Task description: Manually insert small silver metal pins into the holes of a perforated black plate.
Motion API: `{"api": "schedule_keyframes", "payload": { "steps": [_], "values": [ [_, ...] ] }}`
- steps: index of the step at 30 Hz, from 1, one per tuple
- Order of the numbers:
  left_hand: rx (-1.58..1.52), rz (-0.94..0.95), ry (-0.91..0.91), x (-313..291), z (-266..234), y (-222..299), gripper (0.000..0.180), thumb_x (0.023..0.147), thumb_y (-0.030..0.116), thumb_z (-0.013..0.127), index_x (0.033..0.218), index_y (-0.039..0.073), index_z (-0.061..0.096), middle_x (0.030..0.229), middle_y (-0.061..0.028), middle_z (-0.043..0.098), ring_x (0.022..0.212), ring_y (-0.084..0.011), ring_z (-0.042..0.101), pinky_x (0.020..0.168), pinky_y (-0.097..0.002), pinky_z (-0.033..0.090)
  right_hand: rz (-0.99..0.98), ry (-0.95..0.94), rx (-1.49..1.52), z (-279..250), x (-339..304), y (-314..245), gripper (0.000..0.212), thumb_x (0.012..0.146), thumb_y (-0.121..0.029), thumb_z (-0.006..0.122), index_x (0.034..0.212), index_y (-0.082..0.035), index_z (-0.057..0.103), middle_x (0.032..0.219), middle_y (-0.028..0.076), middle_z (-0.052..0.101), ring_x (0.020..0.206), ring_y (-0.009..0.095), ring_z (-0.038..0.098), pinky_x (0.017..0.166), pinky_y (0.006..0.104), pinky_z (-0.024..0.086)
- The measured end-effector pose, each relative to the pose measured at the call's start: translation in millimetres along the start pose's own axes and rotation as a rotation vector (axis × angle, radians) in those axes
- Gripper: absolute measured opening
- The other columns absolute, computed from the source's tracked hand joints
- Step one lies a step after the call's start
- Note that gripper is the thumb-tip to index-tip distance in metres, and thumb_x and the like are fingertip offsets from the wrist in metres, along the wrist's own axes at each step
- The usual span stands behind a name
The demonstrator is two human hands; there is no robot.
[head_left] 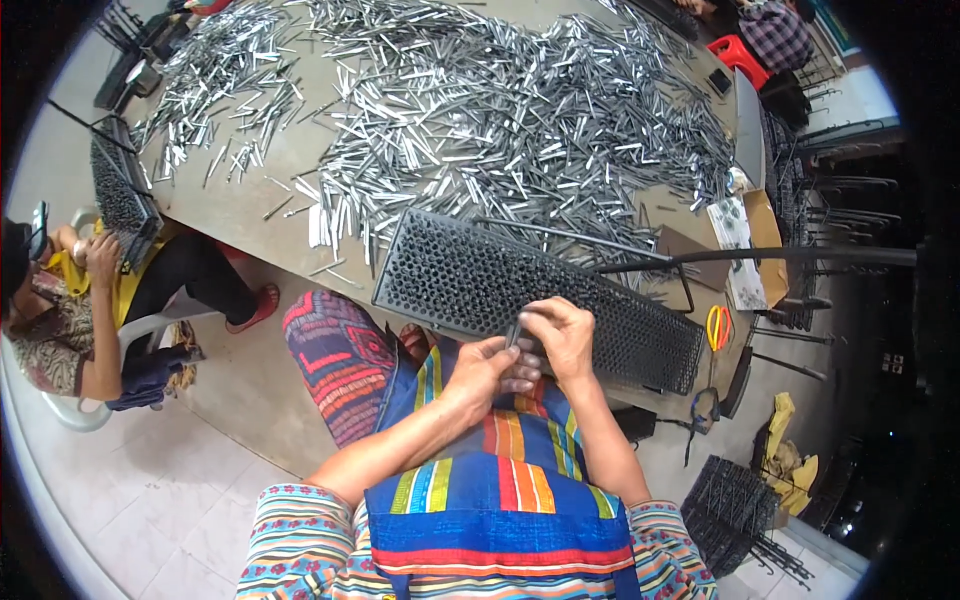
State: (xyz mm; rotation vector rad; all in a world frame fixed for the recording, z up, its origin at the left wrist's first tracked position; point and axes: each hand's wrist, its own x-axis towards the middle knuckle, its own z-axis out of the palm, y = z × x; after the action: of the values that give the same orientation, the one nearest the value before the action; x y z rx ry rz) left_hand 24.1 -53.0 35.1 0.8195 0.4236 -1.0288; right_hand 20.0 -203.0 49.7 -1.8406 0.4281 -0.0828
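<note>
A long black rack [450, 275], its top covered with a grid of small round holes, lies slanted across my lap against the table edge. Just over its near side, my left hand [483, 372] and my right hand [566, 338] meet. A thin dark strip [514, 332] stands between them, with the fingers of both hands closed on it. Its lower end is hidden by my left fingers. Beyond the rack spreads a big heap of slender silvery strips [520, 130] on the table.
A smaller heap of strips [225, 75] covers the table's far left. Orange-handled scissors [717, 327] hang by the rack's right end, near an open cardboard box [765, 235]. A thick black bar [750, 257] reaches in from the right. At left another person [75, 310] sits with a similar rack [125, 190].
</note>
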Motion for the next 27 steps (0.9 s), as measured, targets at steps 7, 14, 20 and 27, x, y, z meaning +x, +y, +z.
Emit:
{"api": "schedule_keyframes", "payload": {
  "steps": [7,14,20,27],
  "values": [
    [0.073,-0.106,-0.127,1.6,0.1,10.8,0.019,0.096,0.012,0.053,0.099,-0.005,0.061,0.086,-0.0153,0.068,0.072,-0.0227,0.069,0.063,-0.0318,0.060,0.322,-0.258,0.387,-12.6,-8.4,12.2,0.007,0.074,-0.002,0.071,0.079,0.001,0.069,0.068,0.002,0.063,0.059,0.006,0.055,0.054,0.0196,0.042],
    [0.164,-0.167,-0.152,4.8,-2.0,5.1,0.019,0.095,0.015,0.054,0.099,-0.003,0.061,0.085,-0.0155,0.068,0.071,-0.0209,0.069,0.062,-0.0305,0.059,0.344,-0.160,0.410,-16.4,-12.3,14.0,0.005,0.075,0.000,0.070,0.079,0.000,0.067,0.063,0.000,0.060,0.048,0.002,0.044,0.043,0.0180,0.029],
    [0.252,-0.210,-0.118,2.7,-6.2,-3.4,0.021,0.093,0.016,0.059,0.105,-0.002,0.058,0.088,-0.0154,0.069,0.073,-0.0198,0.069,0.062,-0.0290,0.059,-0.021,0.315,0.207,-17.5,-7.5,27.5,0.004,0.081,0.000,0.069,0.083,0.002,0.067,0.071,-0.001,0.060,0.053,0.003,0.046,0.048,0.0209,0.036],
    [0.202,-0.180,-0.103,7.9,-10.9,-8.9,0.018,0.092,0.012,0.058,0.104,-0.001,0.058,0.088,-0.0138,0.069,0.071,-0.0175,0.068,0.063,-0.0273,0.058,-0.254,0.397,-0.098,-18.3,-5.2,28.4,0.007,0.080,0.002,0.068,0.086,0.004,0.066,0.076,0.006,0.061,0.064,0.007,0.055,0.055,0.0222,0.043]
  ]
}}
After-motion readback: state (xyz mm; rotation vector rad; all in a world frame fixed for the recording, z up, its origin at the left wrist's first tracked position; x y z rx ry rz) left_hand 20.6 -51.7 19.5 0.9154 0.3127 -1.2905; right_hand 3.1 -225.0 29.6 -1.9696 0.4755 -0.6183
